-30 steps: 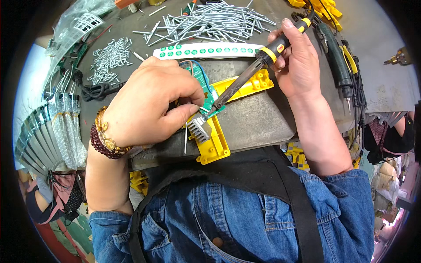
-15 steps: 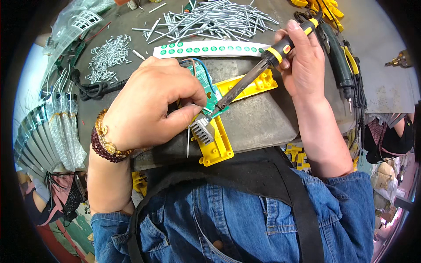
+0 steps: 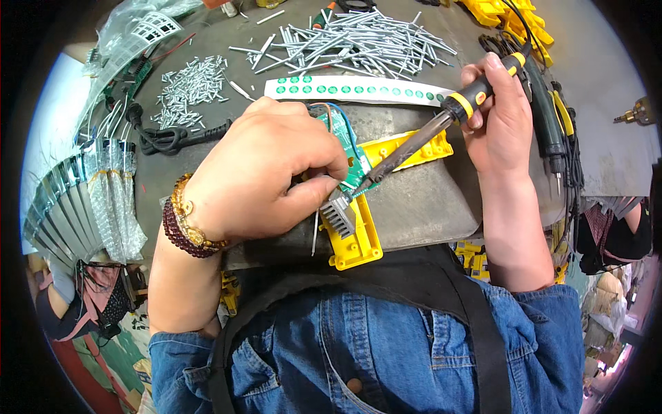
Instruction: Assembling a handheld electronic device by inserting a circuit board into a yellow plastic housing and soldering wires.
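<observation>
My right hand grips a black-and-yellow soldering iron. Its tip reaches down to the lower edge of a green circuit board, beside a grey finned heat sink. Thumb and forefinger of my left hand pinch together right at that spot, on a thin white wire whose loose end hangs below the hand. The pinched part is mostly hidden. Brown and blue wires run from the board's top. Under the board and heat sink lies a yellow plastic housing half; another yellow shell piece lies behind.
Long screws are heaped at the back, short screws at back left. Between them and my hands lies a white strip of green stickers. A black cord lies left; an electric screwdriver lies right. Bagged parts stand far left.
The whole view has shifted, so bench and hands appear slightly farther right and lower. Both hands keep nearly the same pose, and the iron's tip stays beside the heat sink.
</observation>
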Demonstrator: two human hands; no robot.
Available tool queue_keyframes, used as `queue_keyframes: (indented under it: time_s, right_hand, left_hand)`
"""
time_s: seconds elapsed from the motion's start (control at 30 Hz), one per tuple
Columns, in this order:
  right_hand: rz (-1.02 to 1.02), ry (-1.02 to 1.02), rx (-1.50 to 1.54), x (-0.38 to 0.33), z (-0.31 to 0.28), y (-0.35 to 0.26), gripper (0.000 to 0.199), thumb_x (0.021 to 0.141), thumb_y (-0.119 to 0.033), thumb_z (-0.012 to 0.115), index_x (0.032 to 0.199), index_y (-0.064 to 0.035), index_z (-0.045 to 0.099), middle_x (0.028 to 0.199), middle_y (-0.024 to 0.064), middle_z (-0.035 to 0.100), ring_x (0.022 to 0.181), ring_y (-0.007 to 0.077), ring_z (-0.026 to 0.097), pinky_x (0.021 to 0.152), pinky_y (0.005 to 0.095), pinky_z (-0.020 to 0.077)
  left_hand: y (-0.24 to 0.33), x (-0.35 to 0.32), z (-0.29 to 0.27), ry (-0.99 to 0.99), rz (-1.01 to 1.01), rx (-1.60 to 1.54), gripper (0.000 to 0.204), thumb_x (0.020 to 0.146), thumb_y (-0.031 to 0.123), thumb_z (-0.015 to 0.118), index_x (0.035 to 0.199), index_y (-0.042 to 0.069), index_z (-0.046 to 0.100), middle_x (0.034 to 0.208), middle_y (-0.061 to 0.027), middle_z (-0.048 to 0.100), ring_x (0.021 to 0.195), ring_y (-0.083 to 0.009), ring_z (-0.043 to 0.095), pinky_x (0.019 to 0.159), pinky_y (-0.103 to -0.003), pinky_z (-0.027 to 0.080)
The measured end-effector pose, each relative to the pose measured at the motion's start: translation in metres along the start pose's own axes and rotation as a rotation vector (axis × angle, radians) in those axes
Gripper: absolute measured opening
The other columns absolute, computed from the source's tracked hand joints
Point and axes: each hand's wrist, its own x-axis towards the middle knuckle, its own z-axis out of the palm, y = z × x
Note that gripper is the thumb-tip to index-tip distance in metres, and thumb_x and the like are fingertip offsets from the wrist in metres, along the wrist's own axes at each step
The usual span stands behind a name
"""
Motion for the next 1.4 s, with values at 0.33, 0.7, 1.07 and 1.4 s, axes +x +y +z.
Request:
queue_keyframes:
  time_s: [0.33,0.7,1.07,1.4]
  right_hand:
    - [-0.063,-0.02,-0.051,-0.002,0.006,0.0,0.021,0.095,-0.027,0.067,0.1,-0.0098,0.057,0.082,0.0046,0.064,0.05,0.0054,0.05,0.042,0.0191,0.0382]
    - [-0.17,0.05,-0.13,-0.005,0.011,0.009,0.019,0.095,-0.025,0.067,0.101,-0.0094,0.058,0.081,-0.0002,0.062,0.056,0.003,0.051,0.043,0.0184,0.0374]
    - [-0.278,0.032,-0.217,-0.006,0.017,0.008,0.026,0.097,-0.03,0.063,0.105,-0.0063,0.055,0.077,0.0023,0.063,0.059,0.0038,0.052,0.046,0.0182,0.0402]
    - [-0.174,0.003,-0.109,-0.003,0.012,0.008,0.022,0.099,-0.028,0.061,0.105,-0.0081,0.054,0.076,0.0041,0.062,0.052,0.0042,0.049,0.042,0.0186,0.0372]
  left_hand:
    - [0.001,-0.001,-0.001,0.019,0.009,-0.002,0.009,0.073,0.009,0.069,0.081,0.011,0.066,0.076,-0.0036,0.062,0.076,-0.0267,0.059,0.072,-0.038,0.041]
    - [0.0,0.0,0.001,0.019,0.003,-0.002,0.008,0.073,0.01,0.07,0.08,0.012,0.066,0.075,-0.0026,0.062,0.076,-0.0257,0.059,0.072,-0.037,0.041]
    - [0.002,0.0,-0.001,0.019,0.019,0.018,0.008,0.073,0.01,0.07,0.08,0.012,0.066,0.075,-0.002,0.062,0.076,-0.0255,0.059,0.072,-0.037,0.041]
    - [0.002,-0.001,-0.001,0.04,0.021,0.022,0.008,0.073,0.01,0.07,0.08,0.012,0.067,0.074,-0.0022,0.061,0.076,-0.0255,0.058,0.073,-0.037,0.041]
